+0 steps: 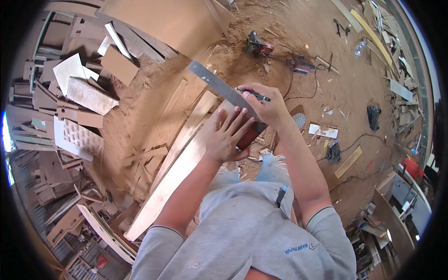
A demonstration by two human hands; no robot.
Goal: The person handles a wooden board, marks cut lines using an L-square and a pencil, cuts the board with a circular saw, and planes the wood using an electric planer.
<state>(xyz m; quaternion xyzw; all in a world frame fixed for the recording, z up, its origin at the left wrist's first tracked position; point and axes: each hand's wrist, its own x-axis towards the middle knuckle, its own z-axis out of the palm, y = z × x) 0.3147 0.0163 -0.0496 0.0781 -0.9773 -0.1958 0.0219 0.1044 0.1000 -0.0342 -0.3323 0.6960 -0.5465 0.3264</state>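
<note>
A long pale wooden board (170, 186) runs slantwise from the lower left up to my hands. Across its upper end lies a try square, its steel blade (214, 83) pointing up and left and its dark red stock (248, 135) by the board's near edge. My left hand (225, 137) presses the square against the board, fingers spread over the blade and thumb at the stock. Pinched in my right hand (267, 103) is a dark pencil (259, 96), held at the blade's edge. Its tip is hard to make out.
Two red-and-black power tools (261, 46) (301, 64) with cords lie on the dusty ground ahead. A large brown panel (158, 21) is at the top. Stacked offcuts (88, 95) line the left side, and loose timber strips (371, 35) the right. Thin wood strips (144, 161) lie beside the board.
</note>
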